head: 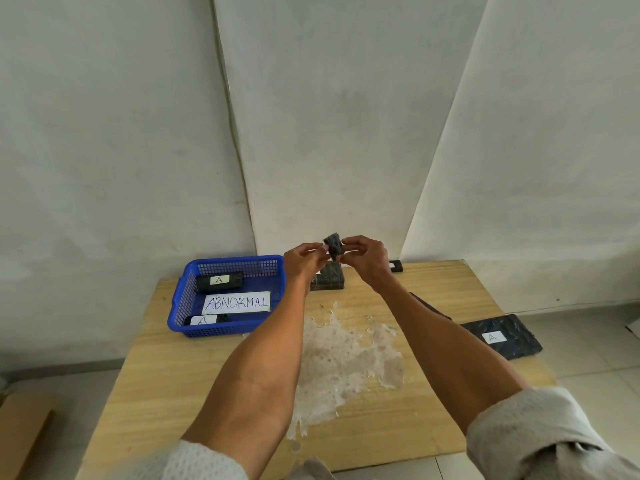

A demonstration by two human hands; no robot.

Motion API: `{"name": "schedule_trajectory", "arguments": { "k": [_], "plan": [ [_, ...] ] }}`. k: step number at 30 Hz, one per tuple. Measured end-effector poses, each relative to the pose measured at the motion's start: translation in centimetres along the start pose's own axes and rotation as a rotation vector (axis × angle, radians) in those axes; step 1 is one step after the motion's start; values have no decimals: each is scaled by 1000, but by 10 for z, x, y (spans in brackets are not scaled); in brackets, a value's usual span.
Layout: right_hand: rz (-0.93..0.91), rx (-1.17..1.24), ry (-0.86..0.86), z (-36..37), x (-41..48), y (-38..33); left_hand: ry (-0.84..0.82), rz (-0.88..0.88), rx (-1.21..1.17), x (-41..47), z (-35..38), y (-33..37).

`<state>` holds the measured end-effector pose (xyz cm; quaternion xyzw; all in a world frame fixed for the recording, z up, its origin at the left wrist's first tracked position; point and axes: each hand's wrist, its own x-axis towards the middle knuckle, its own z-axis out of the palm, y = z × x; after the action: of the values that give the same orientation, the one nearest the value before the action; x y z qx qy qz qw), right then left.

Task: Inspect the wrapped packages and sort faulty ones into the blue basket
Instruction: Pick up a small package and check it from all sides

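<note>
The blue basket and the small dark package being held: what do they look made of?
The blue basket looks like moulded plastic: glossy rim, grid-holed walls. The small package seems wrapped in dark, crinkly, faintly shiny film, probably plastic; contents hidden.

Wears on the left arm a pale grey-white knit sleeve (207,460), bumpy and full of tiny holes like a net, ending in a soft edge near the elbow. Wears on the right arm a matching pale knit sleeve (540,441), pushed up and bunched into fat folds with a thick rolled cuff. Shows bare forearms (263,368) below both sleeves, down to the bare left hand (304,263) and the bare right hand (369,263).
</note>
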<state>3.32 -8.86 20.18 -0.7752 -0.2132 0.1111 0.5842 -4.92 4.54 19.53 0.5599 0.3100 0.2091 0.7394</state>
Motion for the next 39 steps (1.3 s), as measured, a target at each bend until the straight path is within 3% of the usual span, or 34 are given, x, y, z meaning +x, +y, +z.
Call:
{"name": "schedule_trajectory", "arguments": {
  "k": [6,15,21,30,34,39],
  "plan": [
    [38,139,-120,0,-3,-3,-106,-56,-112,-1,3,2],
    [285,545,-131,-7,-2,-9,-210,-140,-275,-3,3,7],
    [352,621,-162,-11,-2,-8,-220,-147,-300,-2,3,7],
    [302,557,-124,-9,5,-8,-105,-87,-245,6,5,8],
    [213,468,-147,-10,7,-9,-69,-145,-285,14,3,3],
    [42,127,-137,-12,8,-3,-99,-272,-328,21,-3,-5]
  ]
}}
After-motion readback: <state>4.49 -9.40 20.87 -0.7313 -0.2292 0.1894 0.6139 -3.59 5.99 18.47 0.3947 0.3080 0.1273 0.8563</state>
